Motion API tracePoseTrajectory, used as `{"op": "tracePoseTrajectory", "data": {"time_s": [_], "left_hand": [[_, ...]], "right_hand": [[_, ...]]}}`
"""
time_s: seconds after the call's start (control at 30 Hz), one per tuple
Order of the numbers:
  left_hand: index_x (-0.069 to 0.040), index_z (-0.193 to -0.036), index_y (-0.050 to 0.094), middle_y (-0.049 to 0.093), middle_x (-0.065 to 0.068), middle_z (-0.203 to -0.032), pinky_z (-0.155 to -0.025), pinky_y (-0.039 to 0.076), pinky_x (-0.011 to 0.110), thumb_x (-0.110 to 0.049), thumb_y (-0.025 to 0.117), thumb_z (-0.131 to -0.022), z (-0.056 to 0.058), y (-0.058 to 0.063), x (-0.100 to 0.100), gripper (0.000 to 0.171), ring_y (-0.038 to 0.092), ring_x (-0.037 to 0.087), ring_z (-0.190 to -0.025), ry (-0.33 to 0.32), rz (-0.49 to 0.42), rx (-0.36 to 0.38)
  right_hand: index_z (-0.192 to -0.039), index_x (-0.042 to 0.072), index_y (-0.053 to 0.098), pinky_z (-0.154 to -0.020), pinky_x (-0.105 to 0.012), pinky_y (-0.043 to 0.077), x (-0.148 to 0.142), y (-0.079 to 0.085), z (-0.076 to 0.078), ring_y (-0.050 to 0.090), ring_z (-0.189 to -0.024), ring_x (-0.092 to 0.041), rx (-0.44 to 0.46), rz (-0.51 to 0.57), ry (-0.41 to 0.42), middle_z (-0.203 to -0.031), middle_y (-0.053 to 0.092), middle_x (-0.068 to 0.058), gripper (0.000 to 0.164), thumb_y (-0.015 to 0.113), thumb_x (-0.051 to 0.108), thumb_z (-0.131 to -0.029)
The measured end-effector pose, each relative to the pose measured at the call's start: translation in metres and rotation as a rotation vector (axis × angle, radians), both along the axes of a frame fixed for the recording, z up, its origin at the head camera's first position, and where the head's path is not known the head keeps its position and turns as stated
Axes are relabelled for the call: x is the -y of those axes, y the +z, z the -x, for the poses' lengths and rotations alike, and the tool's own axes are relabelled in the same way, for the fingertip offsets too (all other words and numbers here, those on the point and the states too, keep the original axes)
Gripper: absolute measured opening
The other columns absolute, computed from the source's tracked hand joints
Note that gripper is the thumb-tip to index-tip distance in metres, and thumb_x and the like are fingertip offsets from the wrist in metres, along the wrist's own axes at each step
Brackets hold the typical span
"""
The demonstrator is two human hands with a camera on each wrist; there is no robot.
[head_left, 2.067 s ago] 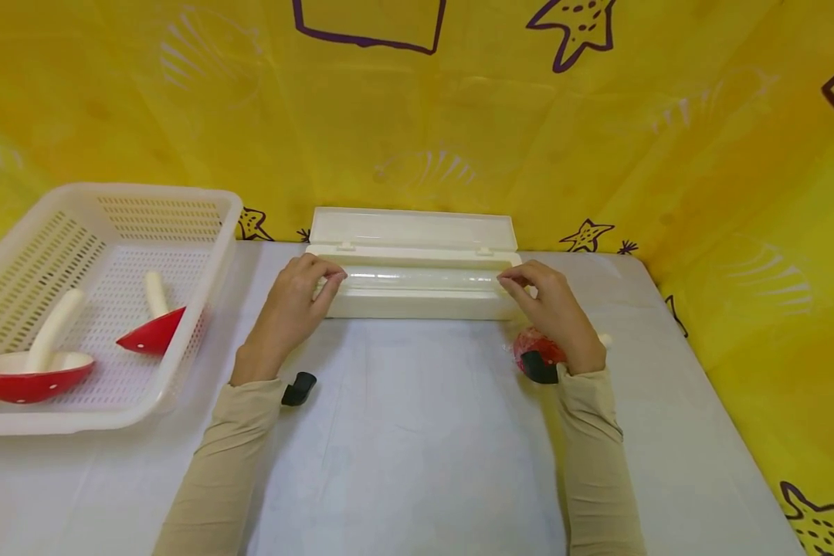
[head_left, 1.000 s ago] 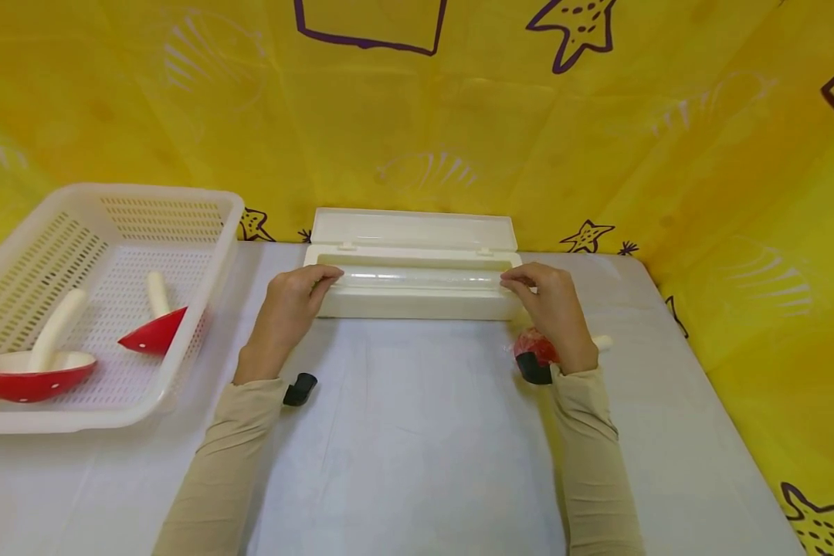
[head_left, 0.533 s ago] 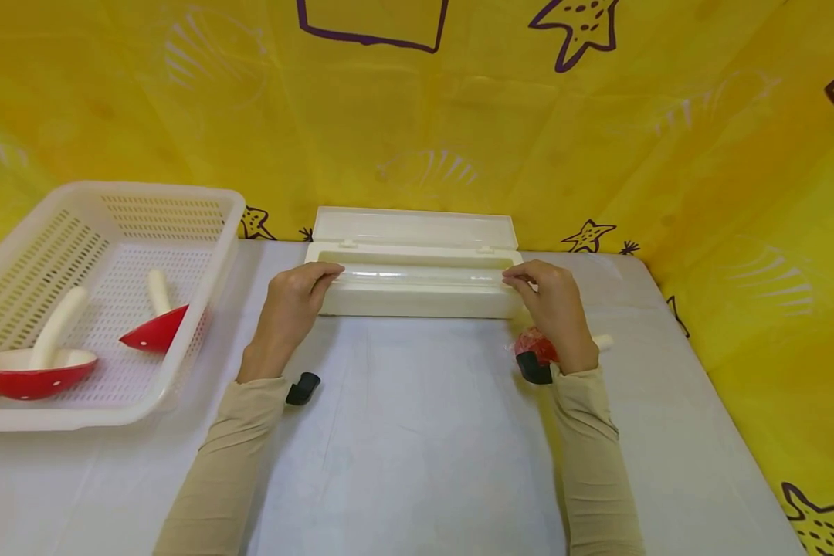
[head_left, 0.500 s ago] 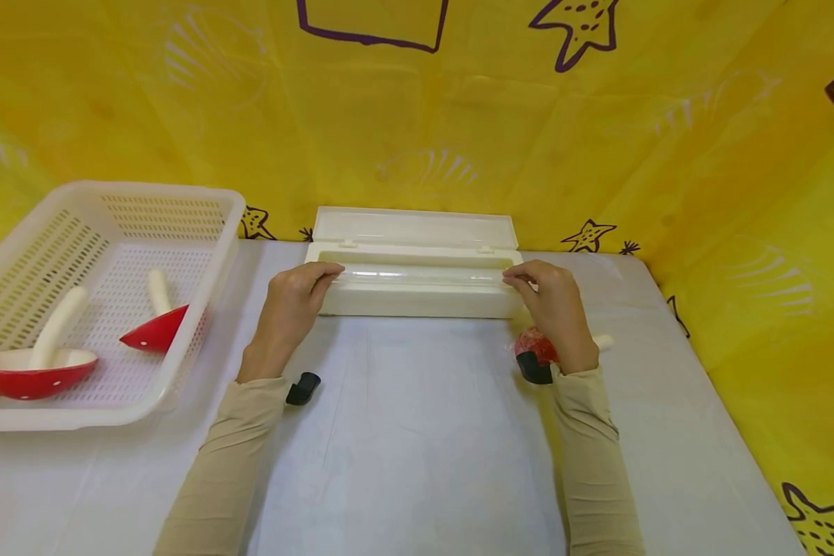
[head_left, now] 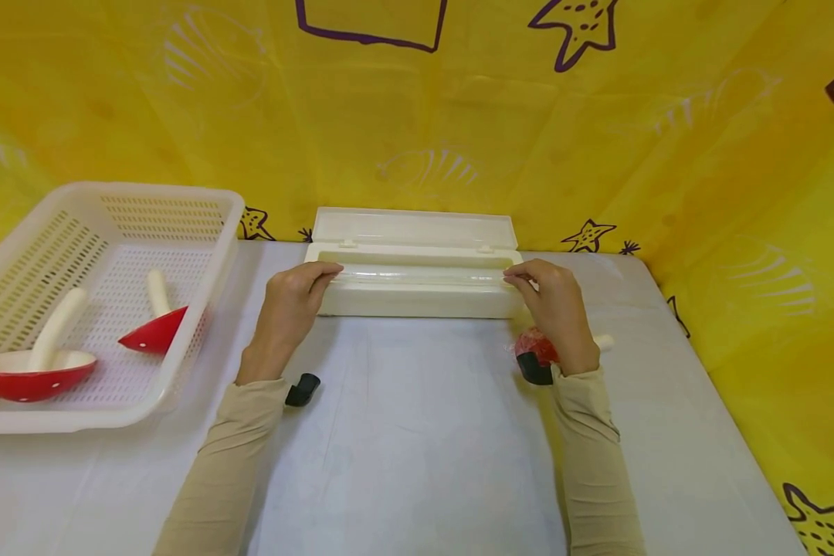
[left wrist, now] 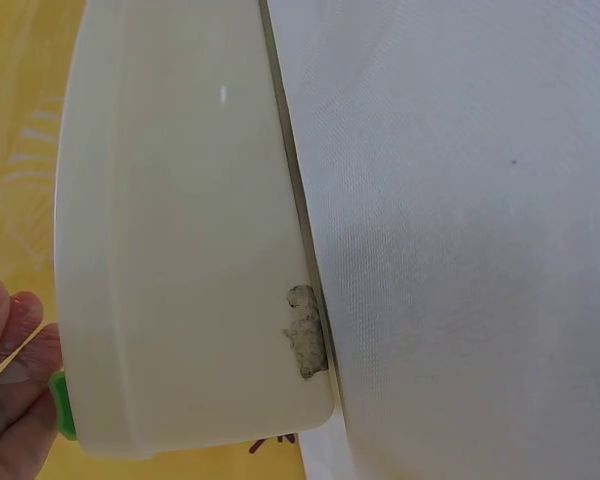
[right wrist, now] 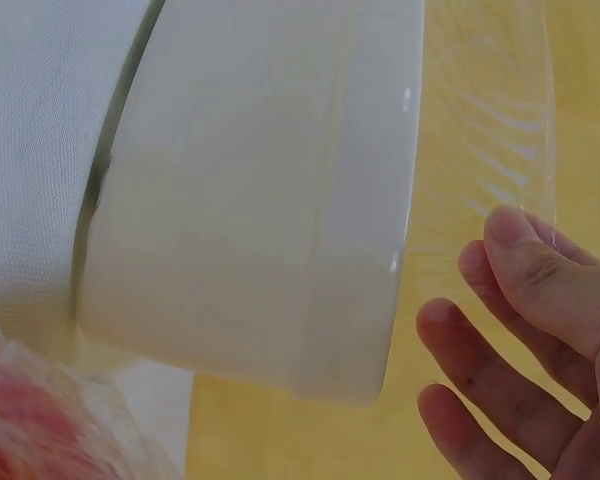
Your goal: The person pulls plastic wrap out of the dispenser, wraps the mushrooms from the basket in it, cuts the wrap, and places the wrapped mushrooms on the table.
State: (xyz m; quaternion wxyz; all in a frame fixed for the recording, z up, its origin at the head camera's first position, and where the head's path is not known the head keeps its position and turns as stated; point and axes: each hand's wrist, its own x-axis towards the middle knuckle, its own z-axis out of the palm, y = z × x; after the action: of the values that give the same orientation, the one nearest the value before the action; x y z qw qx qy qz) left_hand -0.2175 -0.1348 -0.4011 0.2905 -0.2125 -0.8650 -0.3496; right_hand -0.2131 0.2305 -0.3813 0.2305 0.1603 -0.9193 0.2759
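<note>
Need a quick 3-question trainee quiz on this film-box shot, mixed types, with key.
1. Count: how many red spoons show in the white basket?
2. True or false: the lid of the cream box stands open.
3. Multiple choice: what does the right hand pinch?
a) a spoon handle
b) clear film
c) the tablecloth

Key: 1. two; 2. true; 3. b
</note>
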Motion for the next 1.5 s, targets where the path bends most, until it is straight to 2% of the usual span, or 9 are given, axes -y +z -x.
{"op": "tracePoseTrajectory", "data": {"time_s": [0.87, 1.5], "left_hand": [[0.003, -0.098, 0.076, 0.076, 0.017, -0.095, -0.080, 0.059, 0.044, 0.001, 0.071, -0.086, -0.003, 0.007, -0.001, 0.012, 0.074, 0.033, -0.089, -0.002, -0.029, -0.049], [0.004, -0.098, 0.075, 0.076, 0.018, -0.094, -0.080, 0.059, 0.044, 0.001, 0.070, -0.087, -0.006, 0.013, -0.002, 0.012, 0.074, 0.034, -0.090, -0.005, -0.043, -0.066]], "right_hand": [[-0.097, 0.000, 0.075, -0.084, -0.048, 0.055, 0.001, 0.010, -0.008, 0.070, -0.088, -0.034, -0.005, -0.025, -0.015, -0.093, 0.075, -0.017, 0.013, 0.074, 0.004, -0.085], [-0.097, 0.000, 0.076, -0.085, -0.047, 0.055, -0.001, 0.015, -0.010, 0.070, -0.088, -0.032, -0.055, -0.026, -0.013, -0.092, 0.076, -0.016, 0.015, 0.077, 0.004, -0.082]]}}
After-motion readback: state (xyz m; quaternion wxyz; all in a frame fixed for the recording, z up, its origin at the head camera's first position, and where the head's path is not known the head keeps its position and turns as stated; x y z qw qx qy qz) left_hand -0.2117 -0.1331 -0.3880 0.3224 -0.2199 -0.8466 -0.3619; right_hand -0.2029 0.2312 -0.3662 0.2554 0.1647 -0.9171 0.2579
